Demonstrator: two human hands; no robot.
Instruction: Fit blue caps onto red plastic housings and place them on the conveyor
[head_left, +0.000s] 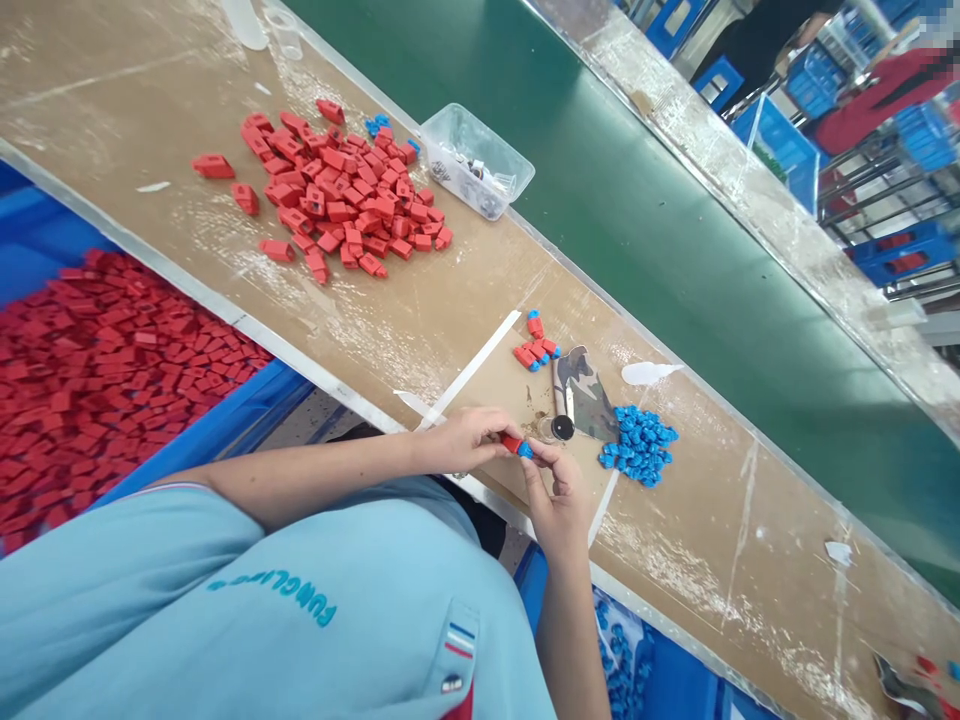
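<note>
A small red housing (511,443) with a blue cap (526,451) is pinched between left hand (466,438) and right hand (559,497), fingers closed, at lower centre over the desk (720,540), blue caps (637,445) heaped within reach, red housings (341,190) at upper left.

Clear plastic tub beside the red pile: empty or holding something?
Holding something. The clear tub sits upright and lidless, small metallic-looking pieces on its bottom; what they are, cannot tell.

Shirt (225,600) lettering: teal letters seen upside down, near the left arm, well short of the hands; they seem to read "FUNCLI…", the end unclear.
Shirt tag (459,645): red, white and blue stripes, no words legible.
Elsewhere: nothing readable.
</note>
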